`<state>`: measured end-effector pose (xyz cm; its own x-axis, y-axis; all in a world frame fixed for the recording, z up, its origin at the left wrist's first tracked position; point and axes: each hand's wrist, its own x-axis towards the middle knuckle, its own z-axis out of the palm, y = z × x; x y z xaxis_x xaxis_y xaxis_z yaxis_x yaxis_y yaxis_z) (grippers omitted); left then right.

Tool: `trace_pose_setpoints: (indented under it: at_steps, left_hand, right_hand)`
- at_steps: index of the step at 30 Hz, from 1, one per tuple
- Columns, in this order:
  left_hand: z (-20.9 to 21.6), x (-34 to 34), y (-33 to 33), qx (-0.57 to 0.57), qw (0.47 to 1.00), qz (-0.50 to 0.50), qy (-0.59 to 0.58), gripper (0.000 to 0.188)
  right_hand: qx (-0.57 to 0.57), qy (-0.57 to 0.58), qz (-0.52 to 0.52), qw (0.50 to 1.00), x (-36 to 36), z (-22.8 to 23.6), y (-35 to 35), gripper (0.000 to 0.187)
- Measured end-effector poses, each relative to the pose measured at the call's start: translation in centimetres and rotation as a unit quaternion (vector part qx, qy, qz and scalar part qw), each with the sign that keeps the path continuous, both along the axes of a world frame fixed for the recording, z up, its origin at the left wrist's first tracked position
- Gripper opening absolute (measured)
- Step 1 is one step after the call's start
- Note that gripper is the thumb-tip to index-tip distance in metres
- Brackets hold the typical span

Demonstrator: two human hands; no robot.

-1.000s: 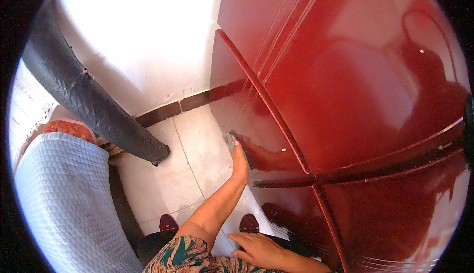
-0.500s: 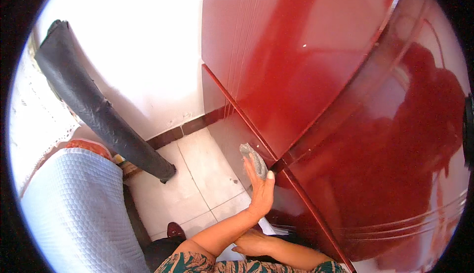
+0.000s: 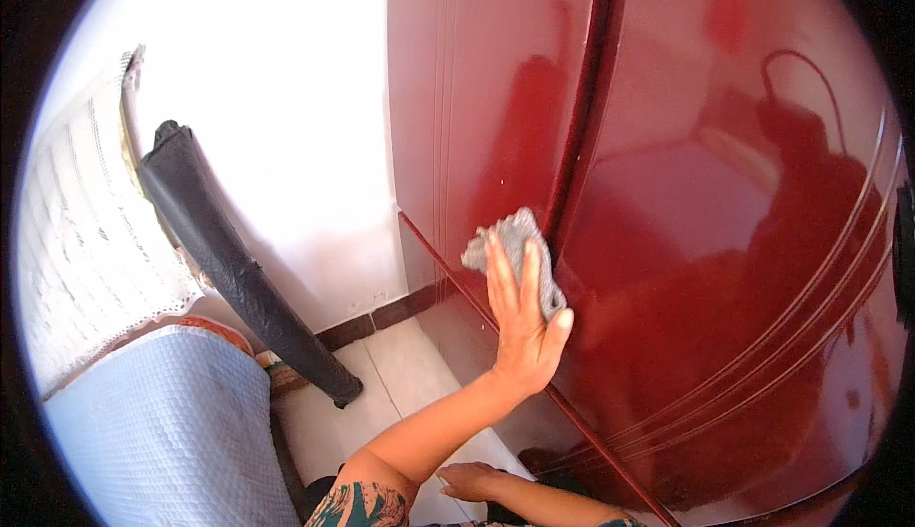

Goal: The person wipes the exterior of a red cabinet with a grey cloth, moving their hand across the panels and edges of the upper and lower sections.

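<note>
My left hand (image 3: 522,336) presses a crumpled grey cloth (image 3: 548,279) against the glossy dark red wardrobe (image 3: 705,317). Its fingers lie over the cloth, with the thumb to the right. The cloth sits beside the lower end of the dark upright gap (image 3: 575,146) between two door panels, above a slanting red ledge (image 3: 596,439). Low in the view, my right hand (image 3: 469,479) rests near my dark-clothed leg, away from the wardrobe. Its fingers point left, loosely stretched, and nothing shows in them.
A long roll wrapped in black (image 3: 238,274) leans against the white wall (image 3: 295,98) at left. Nearer stands something under a light blue quilted cover (image 3: 172,422), beside a white lace-edged cloth (image 3: 105,232). Pale floor tiles (image 3: 334,436) meet a dark skirting strip (image 3: 400,308).
My left hand has moved up with the cloth, from beside the ledge onto the panels above it. The view has tilted, and my right hand stays low.
</note>
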<state>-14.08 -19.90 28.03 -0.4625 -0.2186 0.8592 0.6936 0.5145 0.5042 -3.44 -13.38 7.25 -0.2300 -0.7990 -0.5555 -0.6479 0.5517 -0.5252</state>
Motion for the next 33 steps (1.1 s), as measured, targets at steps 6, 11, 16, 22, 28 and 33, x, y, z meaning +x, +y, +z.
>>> trace_pose_setpoints:
  at_steps: [6,11,16,22,28,33]
  left_hand:
    - [8.5,-4.1,-4.3,0.038,0.998,0.036,0.041,0.063]
    - [3.8,-5.8,-5.3,0.194,0.969,0.028,-0.150,0.066]
    - [-0.7,-2.4,-1.7,0.111,0.983,0.010,-0.144,0.076]
    - [7.5,-2.2,-1.2,-0.052,0.978,-0.062,0.191,0.089]
    - [9.9,-6.4,-5.4,0.269,0.957,-0.105,-0.002,0.085]
    - [2.9,-6.8,-6.0,0.355,0.921,-0.151,-0.058,0.081]
  right_hand:
    - [0.035,0.010,0.013,0.999,-0.4,0.4,-0.4,0.042]
    - [0.008,0.006,0.016,1.000,-0.6,-0.1,-0.8,0.042]
    - [0.014,0.011,0.011,1.000,-0.6,-1.0,-0.6,0.039]
    - [-0.014,0.021,0.025,0.999,0.1,-0.1,-0.8,0.038]
    - [-0.009,0.012,0.007,1.000,-0.5,0.1,-0.3,0.038]
    - [-0.013,0.009,0.018,1.000,0.0,0.3,-0.9,0.040]
